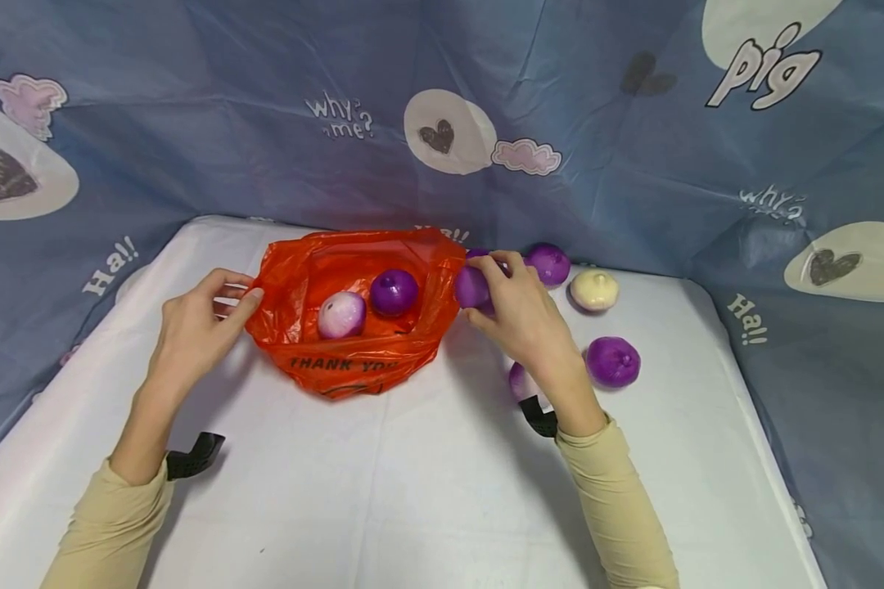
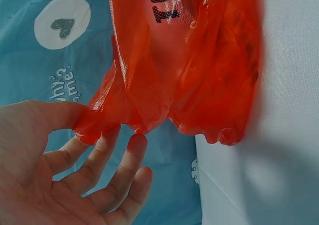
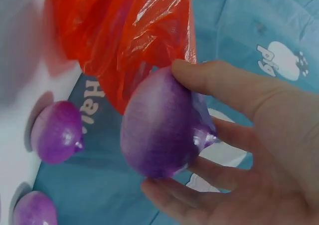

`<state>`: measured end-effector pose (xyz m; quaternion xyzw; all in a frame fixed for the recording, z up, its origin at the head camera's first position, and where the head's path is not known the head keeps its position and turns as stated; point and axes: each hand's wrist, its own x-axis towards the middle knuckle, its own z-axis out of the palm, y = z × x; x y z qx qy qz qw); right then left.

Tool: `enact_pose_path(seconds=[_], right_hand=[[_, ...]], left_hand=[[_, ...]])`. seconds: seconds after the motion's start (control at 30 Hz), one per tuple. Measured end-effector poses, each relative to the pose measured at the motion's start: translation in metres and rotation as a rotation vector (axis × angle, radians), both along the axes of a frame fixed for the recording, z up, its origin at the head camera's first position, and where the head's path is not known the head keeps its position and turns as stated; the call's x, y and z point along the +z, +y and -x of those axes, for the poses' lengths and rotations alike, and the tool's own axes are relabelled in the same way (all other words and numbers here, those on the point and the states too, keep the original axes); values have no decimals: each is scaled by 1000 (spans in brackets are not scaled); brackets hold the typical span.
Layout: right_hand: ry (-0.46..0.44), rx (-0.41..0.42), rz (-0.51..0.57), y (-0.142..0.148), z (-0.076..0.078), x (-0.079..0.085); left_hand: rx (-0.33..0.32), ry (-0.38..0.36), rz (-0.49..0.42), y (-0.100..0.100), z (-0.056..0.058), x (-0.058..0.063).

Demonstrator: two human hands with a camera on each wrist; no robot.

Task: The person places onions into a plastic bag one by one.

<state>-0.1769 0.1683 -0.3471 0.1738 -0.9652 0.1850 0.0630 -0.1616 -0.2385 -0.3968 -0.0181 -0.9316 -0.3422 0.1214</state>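
Note:
A red plastic bag [image 1: 361, 364] printed with THANK YOU lies with its mouth spread wide on the white table. Two onions rest inside it: a pale purple one [image 1: 342, 316] and a deep purple one [image 1: 394, 292]. My left hand [image 1: 195, 331] pinches the bag's left edge between thumb and fingertips; the left wrist view shows the thin film [image 2: 94, 120] between them. At the bag's right rim, my right hand [image 1: 523, 315] grips a purple onion [image 3: 159, 125], thumb on one side and fingers on the other. The onion overlaps the bag in the right wrist view.
Right of the bag lie more onions: a purple one [image 1: 548, 265] at the back, a pale yellow one [image 1: 594, 290], and a purple one [image 1: 613, 361]. Another [image 1: 520, 383] is partly hidden by my right wrist. A blue printed cloth [image 1: 265, 147] rises behind the table [image 1: 383, 499].

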Motion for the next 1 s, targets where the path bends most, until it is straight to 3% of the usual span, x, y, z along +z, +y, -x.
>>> enact_pose_path(seconds=[0.27, 0.6, 1.0], right_hand=[[28, 51, 46, -11, 0, 7], [44, 4, 84, -13, -10, 25], [97, 153, 117, -43, -17, 30]], left_hand=[[-1, 6, -7, -1, 1, -3], [1, 3, -4, -1, 0, -1], [-4, 12, -10, -3, 1, -3]])
